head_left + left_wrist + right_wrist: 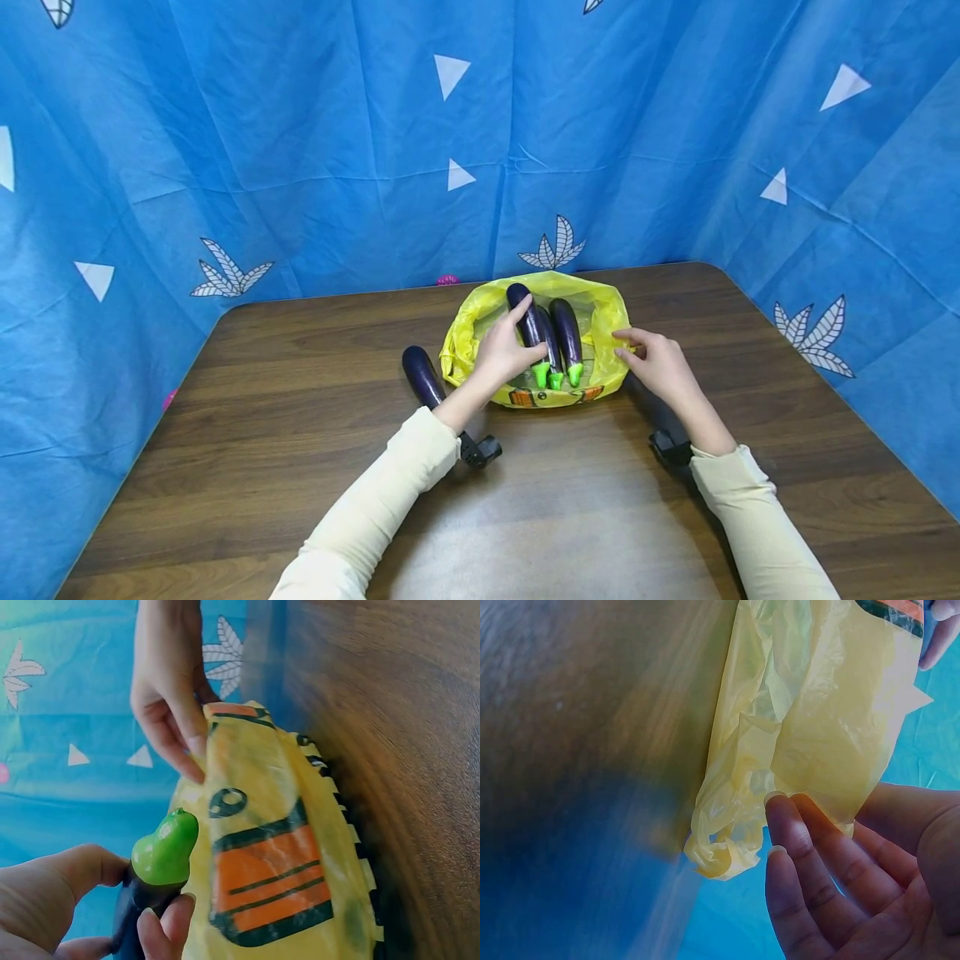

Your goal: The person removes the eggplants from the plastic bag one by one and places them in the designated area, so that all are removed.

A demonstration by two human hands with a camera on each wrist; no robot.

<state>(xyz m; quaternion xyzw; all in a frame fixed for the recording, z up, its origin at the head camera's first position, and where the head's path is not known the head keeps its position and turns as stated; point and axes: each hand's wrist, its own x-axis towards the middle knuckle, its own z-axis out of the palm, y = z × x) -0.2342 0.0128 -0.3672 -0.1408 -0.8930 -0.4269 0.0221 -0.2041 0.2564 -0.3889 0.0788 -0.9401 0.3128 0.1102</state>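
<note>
My left hand (501, 348) grips a dark purple eggplant (527, 315) over the mouth of a yellow plastic bag (456, 342). Its bright green stem end (166, 851) sticks out past the fingers in the left wrist view. Two more eggplants (567, 332) lie side by side inside the bag, green ends toward me. At the bag's right rim, my right hand (662, 360) pinches the thin plastic between thumb and fingers (802, 832). Another eggplant (422, 373) lies on the table left of the bag, partly hidden behind my left wrist.
The bag stands near the back edge of a brown wooden table (300, 392), with its mouth spread wide. Behind and beside the table hangs a blue patterned curtain (315, 150). A black device (480, 451) is strapped to each wrist.
</note>
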